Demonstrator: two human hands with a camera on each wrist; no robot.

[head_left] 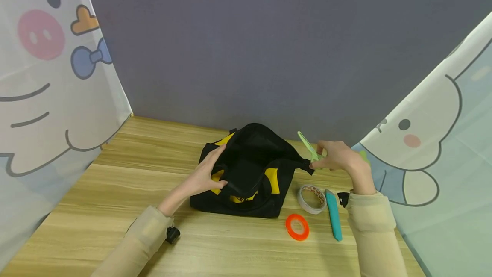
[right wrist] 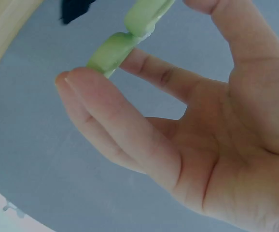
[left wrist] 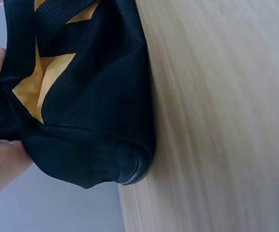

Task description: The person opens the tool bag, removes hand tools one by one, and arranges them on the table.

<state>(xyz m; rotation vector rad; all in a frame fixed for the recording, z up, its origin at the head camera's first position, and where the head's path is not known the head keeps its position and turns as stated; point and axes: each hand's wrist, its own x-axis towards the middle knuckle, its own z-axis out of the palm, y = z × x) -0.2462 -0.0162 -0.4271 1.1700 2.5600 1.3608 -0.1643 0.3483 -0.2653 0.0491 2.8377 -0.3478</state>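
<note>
A black and yellow tool bag [head_left: 283, 183] stands on the table with its top gaping. My left hand [head_left: 205, 174] grips the bag's left side near the mouth, fingers at the rim and thumb on the front. In the left wrist view, part of that hand [left wrist: 2, 162] shows against the dark fabric [left wrist: 96, 92] and a strap. My right hand [head_left: 338, 156] pinches light green scissors [head_left: 307, 143] by the handles, beside the bag's right end, with the blades pointing up and left. The handles [right wrist: 111, 52] lie at the fingertips in the right wrist view.
Right of the bag are a whitish tape roll [head_left: 303, 203], an orange-rimmed tape roll [head_left: 290, 227] and a teal utility knife [head_left: 333, 216]. A grey wall [head_left: 246, 46] rises behind the wooden table [head_left: 215, 247], with printed cloths on both sides.
</note>
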